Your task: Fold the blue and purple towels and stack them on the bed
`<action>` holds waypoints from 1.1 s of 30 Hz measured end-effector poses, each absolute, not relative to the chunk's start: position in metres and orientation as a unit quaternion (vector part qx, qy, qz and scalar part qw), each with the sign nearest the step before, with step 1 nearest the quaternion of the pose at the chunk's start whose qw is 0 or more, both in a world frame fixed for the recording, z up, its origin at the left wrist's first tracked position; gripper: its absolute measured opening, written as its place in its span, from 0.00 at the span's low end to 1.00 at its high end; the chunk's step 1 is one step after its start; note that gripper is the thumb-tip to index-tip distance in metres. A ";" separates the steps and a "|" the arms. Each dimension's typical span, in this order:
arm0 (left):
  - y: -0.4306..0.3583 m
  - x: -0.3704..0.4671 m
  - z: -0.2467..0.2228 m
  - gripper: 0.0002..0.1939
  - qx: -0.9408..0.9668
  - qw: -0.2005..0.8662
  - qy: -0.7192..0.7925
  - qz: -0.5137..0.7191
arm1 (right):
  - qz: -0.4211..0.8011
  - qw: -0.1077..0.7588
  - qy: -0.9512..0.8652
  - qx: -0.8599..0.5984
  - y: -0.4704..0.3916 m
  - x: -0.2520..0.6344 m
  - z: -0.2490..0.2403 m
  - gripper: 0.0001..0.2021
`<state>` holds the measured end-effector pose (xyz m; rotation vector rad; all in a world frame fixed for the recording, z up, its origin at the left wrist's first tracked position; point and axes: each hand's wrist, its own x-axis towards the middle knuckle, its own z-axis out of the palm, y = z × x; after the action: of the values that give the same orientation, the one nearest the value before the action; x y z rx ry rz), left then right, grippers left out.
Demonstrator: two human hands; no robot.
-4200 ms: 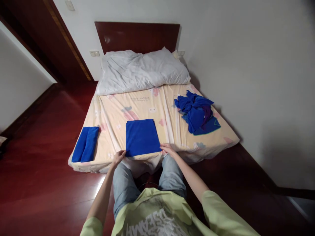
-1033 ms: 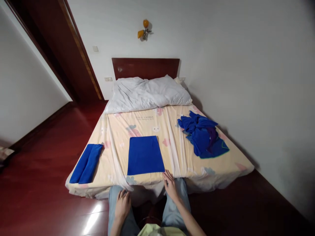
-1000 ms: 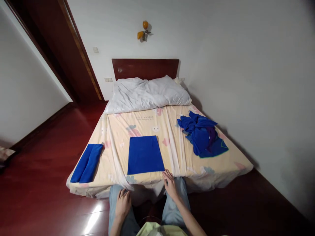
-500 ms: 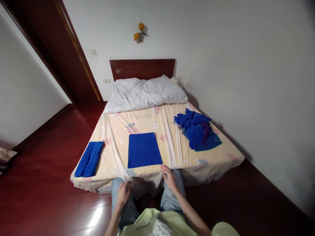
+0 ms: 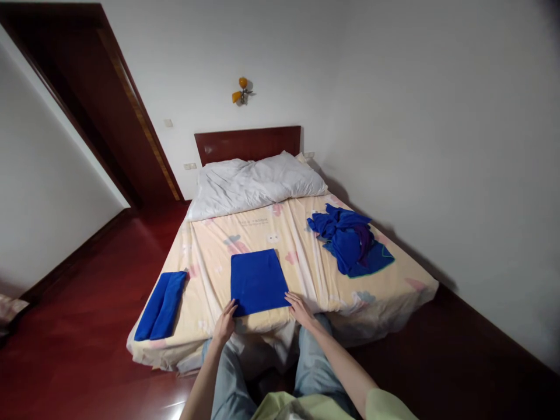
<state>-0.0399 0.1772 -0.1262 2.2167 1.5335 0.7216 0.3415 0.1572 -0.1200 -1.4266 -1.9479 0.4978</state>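
Observation:
A blue cloth (image 5: 259, 281) lies flat and smooth on the bed near its front edge, roughly square. At its near left corner, the fingertips of my left hand (image 5: 224, 322) touch the fabric, fingers stretched forward. My right hand (image 5: 300, 308) rests by the near right corner, its fingers extended and slightly apart over the edge. Neither hand lifts the cloth. To the left, a folded blue cloth (image 5: 161, 305) lies as two long rolls side by side. On the right sits a crumpled heap of blue cloths (image 5: 345, 239), with a dark purple piece among them.
The bed's patterned sheet (image 5: 205, 251) has long wrinkles and hangs over the front edge, close to my knees. A white quilt (image 5: 258, 184) is bunched against the dark wooden headboard (image 5: 249, 144). A wall runs along the right; red wooden floor (image 5: 87, 326) shows at left.
My left hand has moved up and forward from above my thigh to the cloth's near left corner. My right hand stays by the near right corner. The view has tilted upward.

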 end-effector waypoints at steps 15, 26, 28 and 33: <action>0.169 -0.027 -0.097 0.34 0.821 0.081 0.561 0.071 | 0.181 0.382 -0.716 -0.555 0.178 0.334 -0.135 0.20; 0.136 -0.055 -0.109 0.33 0.831 0.158 0.514 0.145 | 0.210 0.325 -0.763 -0.518 0.135 0.354 -0.118 0.21; 0.136 -0.054 -0.112 0.32 0.823 0.171 0.513 0.174 | 0.219 0.332 -0.765 -0.507 0.132 0.352 -0.117 0.22; 0.140 -0.047 -0.123 0.31 0.789 0.195 0.522 0.258 | 0.214 0.344 -0.751 -0.522 0.129 0.345 -0.118 0.27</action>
<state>-0.0474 0.1395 -0.1230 2.2115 1.4639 0.7240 0.3453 0.1293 -0.1180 -1.3550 -1.9513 0.5565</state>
